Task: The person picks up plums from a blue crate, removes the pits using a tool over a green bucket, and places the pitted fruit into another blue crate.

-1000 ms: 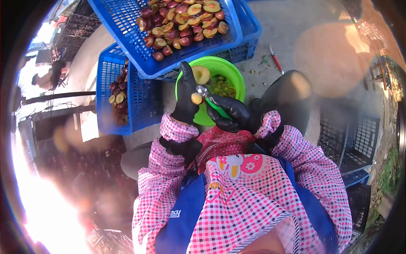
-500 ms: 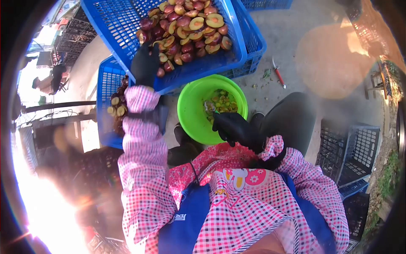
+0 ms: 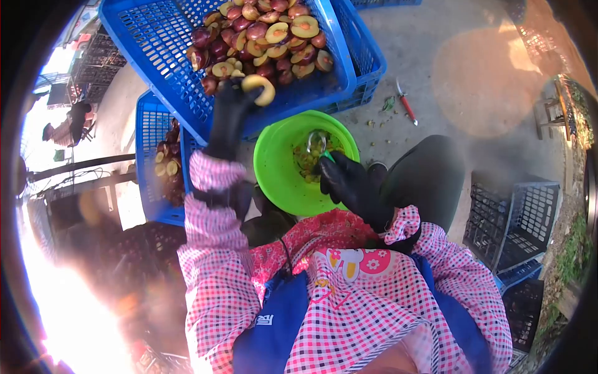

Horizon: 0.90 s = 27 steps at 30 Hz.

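In a black glove, my left hand (image 3: 229, 115) pinches a halved plum (image 3: 265, 93), its yellow cut side showing, over the near edge of a blue plastic crate (image 3: 165, 53). Many halved plums (image 3: 274, 32), red-skinned with yellow flesh, lie heaped in that crate. My right hand (image 3: 349, 184), also black-gloved, is closed round the green handle of a scoop-like tool (image 3: 316, 139). Its shiny rounded metal head is over a bright green bucket (image 3: 269, 168). Pits and plum scraps (image 3: 304, 159) lie at the bottom of the bucket.
Left of the bucket, a second blue crate (image 3: 144, 143) holds more plums. A knife with a red handle (image 3: 408, 109) lies on the concrete floor among small scraps. Black crates (image 3: 529, 218) stand at the right. Glare covers the lower left.
My left hand has moved right from among the plums in the crate and now shows a plum half. The metal tool head has risen slightly above the bucket's scraps.
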### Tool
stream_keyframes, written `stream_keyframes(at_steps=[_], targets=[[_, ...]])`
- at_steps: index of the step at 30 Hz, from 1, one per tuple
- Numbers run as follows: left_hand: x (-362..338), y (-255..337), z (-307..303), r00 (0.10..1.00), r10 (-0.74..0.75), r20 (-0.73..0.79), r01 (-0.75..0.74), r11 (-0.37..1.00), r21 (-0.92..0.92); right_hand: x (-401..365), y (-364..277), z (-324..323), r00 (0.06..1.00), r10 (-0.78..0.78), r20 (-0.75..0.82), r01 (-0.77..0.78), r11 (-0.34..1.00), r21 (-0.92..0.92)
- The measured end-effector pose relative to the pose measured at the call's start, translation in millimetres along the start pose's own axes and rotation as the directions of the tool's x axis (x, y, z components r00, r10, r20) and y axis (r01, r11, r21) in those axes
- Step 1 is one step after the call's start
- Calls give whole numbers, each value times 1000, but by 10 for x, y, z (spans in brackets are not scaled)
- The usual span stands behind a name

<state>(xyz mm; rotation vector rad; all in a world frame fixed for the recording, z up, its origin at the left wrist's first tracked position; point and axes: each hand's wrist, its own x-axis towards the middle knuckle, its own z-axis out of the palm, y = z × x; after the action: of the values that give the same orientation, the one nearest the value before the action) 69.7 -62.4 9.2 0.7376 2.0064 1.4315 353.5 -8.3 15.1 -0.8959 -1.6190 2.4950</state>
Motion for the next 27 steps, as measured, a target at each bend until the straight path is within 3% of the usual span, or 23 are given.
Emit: stream_keyframes(at_steps=[2, 3, 4, 6, 8, 10, 12, 15, 22, 24, 25, 26, 27], targets=[[-659, 268, 298, 996, -78, 33, 82, 985, -149, -29, -88, 10, 995, -70, -74, 57, 985, -164], [-847, 243, 330, 988, -115, 107, 133, 974, -184, 55, 131, 4, 929, -347, -132, 278, 885, -373], [-1005, 191, 358, 972, -147, 181, 185, 958, -217, 56, 169, 3, 930, -343, -131, 275, 887, -371], [-1272, 171, 455, 965, -154, 210, 197, 960, -201, 35, 209, 12, 862, -493, -118, 367, 767, -526], [-1461, 245, 579, 920, -269, 283, 391, 626, -675, -20, 238, 16, 864, -496, -87, 361, 730, -580], [-1502, 228, 616, 923, -328, 202, 376, 652, -658, -40, 260, 12, 865, -499, -52, 358, 687, -633], [-1474, 9, 550, 942, -178, 284, 294, 845, -446, -40, 271, 14, 863, -504, -27, 363, 657, -661], [-1517, 62, 593, 959, -124, 255, 218, 896, -387, -65, 226, 21, 885, -466, 3, 388, 732, -560], [-1553, 136, 766, 970, -188, 154, 240, 843, -481, -14, 271, 32, 877, -480, 29, 415, 727, -547], [-1539, 166, 826, 940, -335, 68, 318, 786, -530, -2, 281, 27, 841, -521, 145, 530, 742, -411], [-1528, 116, 799, 939, -338, 70, 322, 785, -530, -2, 260, 23, 843, -518, 143, 527, 744, -411], [-1510, 31, 751, 956, -271, 110, 291, 856, -428, 3, 225, 9, 953, -265, 145, 300, 888, -350], [-1488, -28, 728, 965, -207, 159, 249, 913, -323, 3, 181, -7, 987, 9, 162, 39, 957, -289]])
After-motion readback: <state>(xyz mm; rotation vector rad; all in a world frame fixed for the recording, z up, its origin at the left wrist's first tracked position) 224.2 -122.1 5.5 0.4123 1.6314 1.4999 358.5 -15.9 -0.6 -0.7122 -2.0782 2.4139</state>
